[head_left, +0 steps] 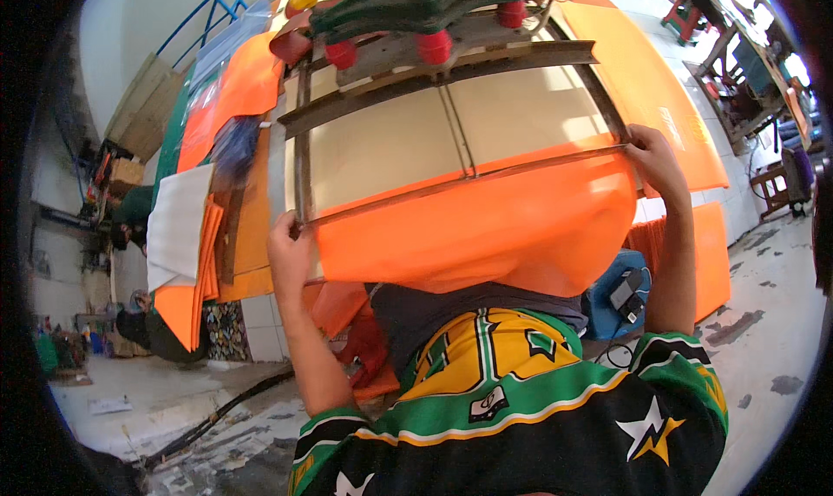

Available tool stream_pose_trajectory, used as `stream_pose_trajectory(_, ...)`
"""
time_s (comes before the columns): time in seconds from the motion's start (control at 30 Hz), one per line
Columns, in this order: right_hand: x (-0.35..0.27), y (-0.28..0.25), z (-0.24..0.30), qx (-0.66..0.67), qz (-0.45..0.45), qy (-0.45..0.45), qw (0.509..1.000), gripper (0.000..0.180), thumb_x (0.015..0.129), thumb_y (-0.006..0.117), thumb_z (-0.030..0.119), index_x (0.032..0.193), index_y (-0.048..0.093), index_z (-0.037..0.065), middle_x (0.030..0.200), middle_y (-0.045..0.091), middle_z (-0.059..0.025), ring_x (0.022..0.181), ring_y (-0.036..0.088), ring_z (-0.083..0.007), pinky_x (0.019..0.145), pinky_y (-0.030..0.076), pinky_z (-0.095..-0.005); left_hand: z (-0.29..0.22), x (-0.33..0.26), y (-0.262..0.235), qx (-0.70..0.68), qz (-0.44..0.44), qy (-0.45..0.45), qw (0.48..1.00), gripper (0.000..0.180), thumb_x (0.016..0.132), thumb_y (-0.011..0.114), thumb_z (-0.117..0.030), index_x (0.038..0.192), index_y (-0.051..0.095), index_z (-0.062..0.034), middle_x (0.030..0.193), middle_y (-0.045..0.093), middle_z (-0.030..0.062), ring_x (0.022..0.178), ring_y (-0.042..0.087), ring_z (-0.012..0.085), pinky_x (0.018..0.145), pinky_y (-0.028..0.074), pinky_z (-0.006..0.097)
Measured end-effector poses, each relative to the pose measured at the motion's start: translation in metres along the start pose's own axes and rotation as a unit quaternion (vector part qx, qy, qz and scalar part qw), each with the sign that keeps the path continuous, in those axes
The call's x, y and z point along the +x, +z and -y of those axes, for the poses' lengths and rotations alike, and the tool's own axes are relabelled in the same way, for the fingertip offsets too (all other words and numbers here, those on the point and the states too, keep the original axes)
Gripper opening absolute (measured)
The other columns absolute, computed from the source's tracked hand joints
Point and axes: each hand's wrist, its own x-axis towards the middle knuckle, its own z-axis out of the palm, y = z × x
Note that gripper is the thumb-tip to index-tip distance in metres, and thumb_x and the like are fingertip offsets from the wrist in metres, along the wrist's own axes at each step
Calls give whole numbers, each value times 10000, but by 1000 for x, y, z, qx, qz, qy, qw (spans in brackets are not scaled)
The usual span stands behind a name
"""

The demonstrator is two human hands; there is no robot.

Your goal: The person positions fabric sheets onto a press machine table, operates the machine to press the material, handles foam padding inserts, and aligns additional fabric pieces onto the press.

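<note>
A dark metal frame [302,162] lies over a cream-coloured board [382,153] in front of me. My left hand [291,249] is closed around the frame's near left corner. At the near right corner, my right hand [657,159] grips the frame with its fingers wrapped over the edge. An orange sheet [486,236] passes under the frame's near bar and drapes over the table edge toward my lap. Its far strip shows just beyond that bar. Both thumbs and fingertips are partly hidden at the corners.
A green machine part with red knobs [434,47] stands over the far side. Folded orange sheets with a white sheet [180,227] hang at left. More orange sheets [677,97] lie at right, beside a blue stool [612,309] bearing a phone-like device. A cable [208,422] crosses the floor.
</note>
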Motion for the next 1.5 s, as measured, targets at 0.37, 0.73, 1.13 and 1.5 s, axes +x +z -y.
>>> stream_pose_trajectory(0.37, 65, -6, 0, -49, 55, -8, 997, 233, 842, 563, 166, 721, 523, -29, 615, 434, -77, 621, 439, -138, 597, 381, -343, -18, 63, 11, -100, 78, -15, 992, 210, 885, 725, -212, 833, 605, -48, 641, 479, -20, 549, 465, 75, 516, 375, 243)
stream_pose_trajectory(0.73, 152, 6, -25, -80, 47, -83, 992, 239, 874, 578, 170, 996, 667, -14, 810, 661, -163, 781, 614, -225, 759, 476, -362, 14, 172, 31, -27, 78, 51, 995, 246, 966, 484, -145, 1007, 652, 30, 854, 600, -1, 738, 537, 155, 664, 445, 299)
stream_pose_trajectory(1.13, 213, 18, -35, -36, 60, -136, 988, 182, 875, 621, 186, 867, 597, 6, 703, 601, -74, 718, 556, -158, 680, 449, -347, 55, 266, 39, -287, 138, -48, 947, 220, 949, 549, -260, 1002, 660, -77, 831, 623, -2, 692, 578, 83, 589, 447, 259)
stream_pose_trajectory(1.5, 261, 46, -45, -13, 7, -186, 983, 214, 938, 546, 209, 882, 507, 6, 673, 478, -47, 642, 438, -128, 611, 391, -340, 95, 329, 42, -95, 142, 87, 981, 275, 815, 674, -199, 1018, 613, -24, 807, 610, 40, 734, 574, 163, 656, 461, 335)
